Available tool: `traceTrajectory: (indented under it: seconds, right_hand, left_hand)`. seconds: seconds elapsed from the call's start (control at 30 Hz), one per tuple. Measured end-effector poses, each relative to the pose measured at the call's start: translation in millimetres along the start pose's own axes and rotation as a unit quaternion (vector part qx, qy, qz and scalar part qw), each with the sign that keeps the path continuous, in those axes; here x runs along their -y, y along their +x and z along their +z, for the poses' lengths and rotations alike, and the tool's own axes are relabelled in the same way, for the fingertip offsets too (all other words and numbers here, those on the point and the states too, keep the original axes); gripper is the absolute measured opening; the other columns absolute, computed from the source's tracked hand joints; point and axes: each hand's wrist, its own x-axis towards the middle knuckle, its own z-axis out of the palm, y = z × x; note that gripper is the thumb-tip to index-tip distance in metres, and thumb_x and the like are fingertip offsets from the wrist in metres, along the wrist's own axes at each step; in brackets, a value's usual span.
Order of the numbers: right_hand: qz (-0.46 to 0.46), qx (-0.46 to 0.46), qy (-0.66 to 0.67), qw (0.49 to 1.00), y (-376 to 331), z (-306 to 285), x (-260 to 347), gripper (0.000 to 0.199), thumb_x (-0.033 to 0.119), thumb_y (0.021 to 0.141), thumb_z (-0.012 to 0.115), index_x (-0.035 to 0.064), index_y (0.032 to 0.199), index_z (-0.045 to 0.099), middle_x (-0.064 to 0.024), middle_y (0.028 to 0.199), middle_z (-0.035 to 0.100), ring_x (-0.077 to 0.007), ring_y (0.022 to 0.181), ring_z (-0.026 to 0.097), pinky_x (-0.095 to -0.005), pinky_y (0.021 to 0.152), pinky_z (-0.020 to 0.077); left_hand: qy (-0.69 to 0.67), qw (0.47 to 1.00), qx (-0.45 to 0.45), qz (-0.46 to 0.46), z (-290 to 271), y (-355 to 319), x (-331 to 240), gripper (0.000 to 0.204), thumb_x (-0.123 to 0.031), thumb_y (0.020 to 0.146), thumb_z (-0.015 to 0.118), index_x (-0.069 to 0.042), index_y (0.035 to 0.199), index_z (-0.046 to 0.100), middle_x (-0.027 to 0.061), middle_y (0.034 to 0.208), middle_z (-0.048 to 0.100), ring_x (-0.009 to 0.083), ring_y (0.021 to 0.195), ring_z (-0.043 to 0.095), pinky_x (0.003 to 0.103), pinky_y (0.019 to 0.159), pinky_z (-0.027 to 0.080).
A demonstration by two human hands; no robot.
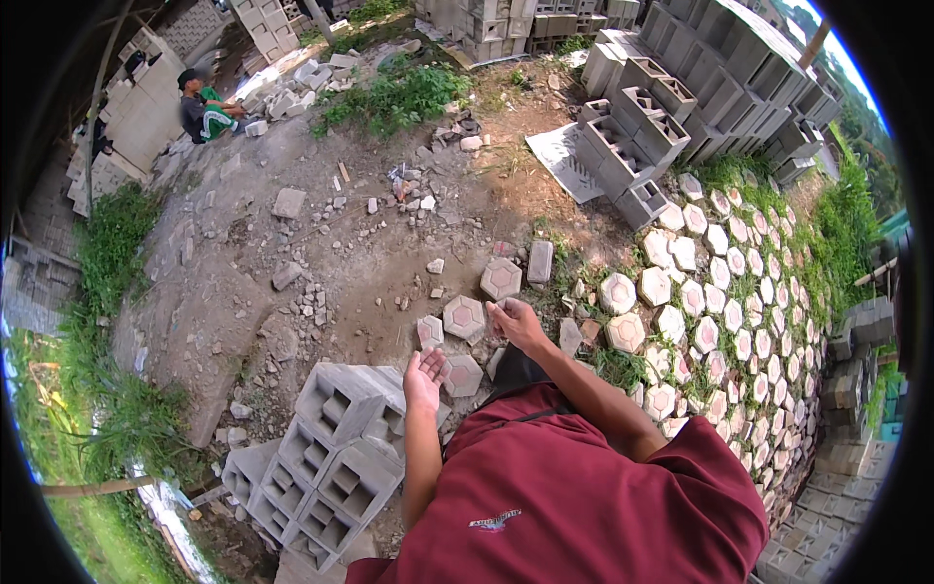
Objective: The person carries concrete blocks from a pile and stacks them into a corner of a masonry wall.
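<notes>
My left hand (424,378) is held palm up with its fingers apart, and nothing lies in it. To its right, my right hand (518,323) is loosely closed, its fingers curled in; no object shows in it. Under and around the hands, hexagonal paving blocks with reddish centres rest on the ground. One such paver (464,317) lies between the hands, and another paver (501,278) sits just beyond my right hand. A smaller pale block (430,332) is ahead of my left hand, and one more paver (461,376) lies beside it. Neither hand touches them.
Hollow concrete blocks (331,457) are stacked close on my left. More hollow blocks (632,136) stand at the far right, before a taller block stack (715,73). Hexagonal pavers (705,333) cover the right side. Far left, a person (209,109) sits near rubble (311,78).
</notes>
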Motion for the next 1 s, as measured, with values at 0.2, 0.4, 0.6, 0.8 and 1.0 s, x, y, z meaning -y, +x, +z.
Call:
traceTrajectory:
  seconds: [0.2, 0.4, 0.6, 0.8, 1.0]
  right_hand:
    - [-0.035, -0.084, -0.008, 0.996, 51.9, -57.0, 51.8, 0.04, 0.034, 0.096, 0.055, 0.0018, 0.074, 0.06, 0.0004, 0.061, 0.055, -0.0072, 0.056, 0.052, -0.0253, 0.051, 0.0414]
    - [-0.015, -0.157, 0.08, 0.984, 82.6, -129.9, 83.8, 0.039, 0.035, 0.097, 0.053, 0.0015, 0.079, 0.061, -0.0007, 0.063, 0.056, -0.0083, 0.056, 0.054, -0.0246, 0.053, 0.0442]
    - [0.006, -0.237, 0.116, 0.965, 99.0, -171.9, 75.2, 0.032, 0.032, 0.093, 0.06, 0.0032, 0.082, 0.058, -0.0009, 0.066, 0.058, -0.0088, 0.057, 0.056, -0.0235, 0.054, 0.0472]
    - [0.065, -0.3, 0.112, 0.945, 139.8, -196.0, 74.4, 0.029, 0.032, 0.094, 0.06, 0.0026, 0.088, 0.058, -0.0024, 0.071, 0.06, -0.0098, 0.059, 0.058, -0.0227, 0.053, 0.0473]
    - [0.078, -0.382, 0.108, 0.915, 221.1, -253.3, 93.7, 0.03, 0.03, 0.093, 0.06, 0.0007, 0.087, 0.059, -0.0039, 0.069, 0.061, -0.0098, 0.059, 0.058, -0.0235, 0.055, 0.0463]
  left_hand:
    - [0.094, 0.992, 0.074, -0.039, 91.3, 78.4, -37.7, 0.036, -0.037, 0.096, 0.044, -0.007, 0.113, 0.056, 0.0064, 0.11, 0.062, 0.0203, 0.101, 0.058, 0.041, 0.09, 0.044]
    - [0.142, 0.975, 0.163, -0.041, 202.5, 134.0, -65.8, 0.037, -0.037, 0.095, 0.045, -0.007, 0.113, 0.056, 0.0075, 0.109, 0.063, 0.0208, 0.1, 0.059, 0.04, 0.088, 0.046]
    - [0.173, 0.955, 0.217, -0.103, 287.2, 177.6, -45.7, 0.035, -0.036, 0.095, 0.046, -0.007, 0.111, 0.057, 0.0074, 0.108, 0.063, 0.0208, 0.101, 0.059, 0.041, 0.087, 0.047]
    - [0.249, 0.909, 0.26, -0.21, 357.5, 240.0, -29.4, 0.037, -0.039, 0.095, 0.046, -0.007, 0.109, 0.058, 0.0073, 0.105, 0.065, 0.021, 0.098, 0.061, 0.039, 0.085, 0.048]
    - [0.26, 0.882, 0.327, -0.217, 485.4, 339.3, -57.7, 0.038, -0.039, 0.095, 0.046, -0.007, 0.111, 0.058, 0.0071, 0.105, 0.066, 0.0195, 0.096, 0.062, 0.038, 0.083, 0.048]
